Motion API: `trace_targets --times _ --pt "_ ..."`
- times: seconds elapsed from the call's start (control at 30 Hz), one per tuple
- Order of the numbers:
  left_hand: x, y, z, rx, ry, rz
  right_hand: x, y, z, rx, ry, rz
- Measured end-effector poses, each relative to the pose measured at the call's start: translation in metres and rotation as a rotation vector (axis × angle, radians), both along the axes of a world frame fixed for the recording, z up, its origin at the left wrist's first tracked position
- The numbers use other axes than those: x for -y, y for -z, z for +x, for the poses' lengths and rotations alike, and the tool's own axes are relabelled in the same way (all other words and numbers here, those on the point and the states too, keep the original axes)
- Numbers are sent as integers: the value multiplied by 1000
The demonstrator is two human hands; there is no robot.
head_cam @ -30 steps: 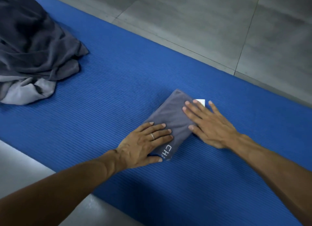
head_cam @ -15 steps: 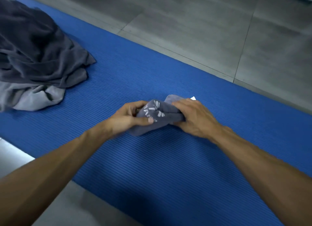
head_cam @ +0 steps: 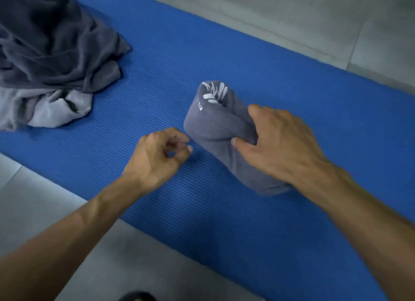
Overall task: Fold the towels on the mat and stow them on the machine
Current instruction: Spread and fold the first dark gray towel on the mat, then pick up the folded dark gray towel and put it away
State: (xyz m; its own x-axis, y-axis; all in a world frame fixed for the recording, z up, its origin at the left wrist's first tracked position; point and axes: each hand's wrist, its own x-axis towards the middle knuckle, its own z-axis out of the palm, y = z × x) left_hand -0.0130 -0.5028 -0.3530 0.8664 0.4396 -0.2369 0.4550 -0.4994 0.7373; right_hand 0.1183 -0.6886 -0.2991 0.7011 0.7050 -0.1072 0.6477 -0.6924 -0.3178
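Gripping the folded grey towel with white lettering (head_cam: 215, 129) in my right hand (head_cam: 283, 145) above the ribbed blue mat (head_cam: 224, 222); my left hand (head_cam: 157, 156) hangs loosely curled, empty, just beside it.

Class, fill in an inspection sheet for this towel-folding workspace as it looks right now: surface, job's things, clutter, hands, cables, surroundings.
Surface: ribbed blue mat lying on the grey tiled floor.
Job's things: folded grey towel with white print, bunched in the right hand; heap of unfolded towels, dark and light grey, at the mat's far left.
Clutter: nothing seen.
Hands: right hand grips the folded towel, thumb and fingers curled round it; left hand beside it, fingers loosely curled, holding nothing.
Cables: nothing seen.
Surroundings: floor tiles on both sides of the mat; a dark object at the bottom edge, cannot tell what; no machine in view.
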Motion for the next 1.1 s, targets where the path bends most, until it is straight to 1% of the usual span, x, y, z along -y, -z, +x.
trace_targets --times 0.13,0.23,0.4,0.53,0.63,0.73,0.87,0.97,1.1 --pt "15 -45 -20 -88 110 129 14 -38 -27 -13 61 -16" --pt "28 -97 -30 -116 186 188 31 -86 -43 -26 150 -17" --pt "58 -211 -34 -136 336 342 71 -198 -63 -50 289 -28" --pt "100 -313 -30 -143 339 394 118 -299 -71 -82 392 -36" --pt "144 -386 -25 -173 320 379 163 -370 -77 -86 438 -31" --pt "200 -445 -23 -180 302 389 217 -424 -79 -78 483 5" --pt "291 -518 -27 -202 329 436 295 -496 -77 -38 477 40" --pt "356 -571 -26 -199 292 448 351 -554 -73 -23 447 71" --pt "424 -636 -11 -177 270 441 415 -622 -60 27 411 44"
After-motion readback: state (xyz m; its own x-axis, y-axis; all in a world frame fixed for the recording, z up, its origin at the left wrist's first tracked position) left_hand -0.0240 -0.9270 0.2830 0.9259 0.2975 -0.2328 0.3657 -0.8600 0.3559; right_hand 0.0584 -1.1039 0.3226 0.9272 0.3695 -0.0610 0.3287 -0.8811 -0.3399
